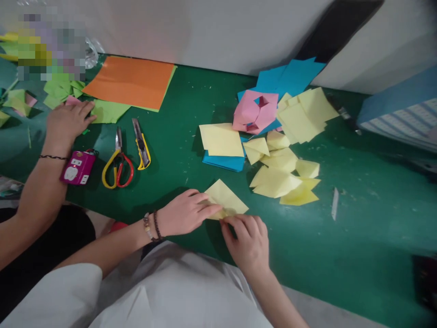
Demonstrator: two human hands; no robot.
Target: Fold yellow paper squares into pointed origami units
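A pale yellow paper square [228, 197] lies turned like a diamond near the front edge of the green table. My left hand [187, 212] rests on its left side, fingers together and pressing the paper down. My right hand [248, 238] pinches the paper's near corner between thumb and index finger, its other fingers curled. Behind it are a small stack of pale yellow sheets [221, 140] and blue folded paper [223, 162]. Several folded yellow pieces [277, 181] sit to the right.
Scissors [119, 166], a yellow cutter [141, 146] and a purple box [78, 168] lie left. Another person's hand [70, 119] touches green paper [111, 111] by orange sheets [134, 83]. A pink folded shape [255, 111] and a blade [335, 203] are right.
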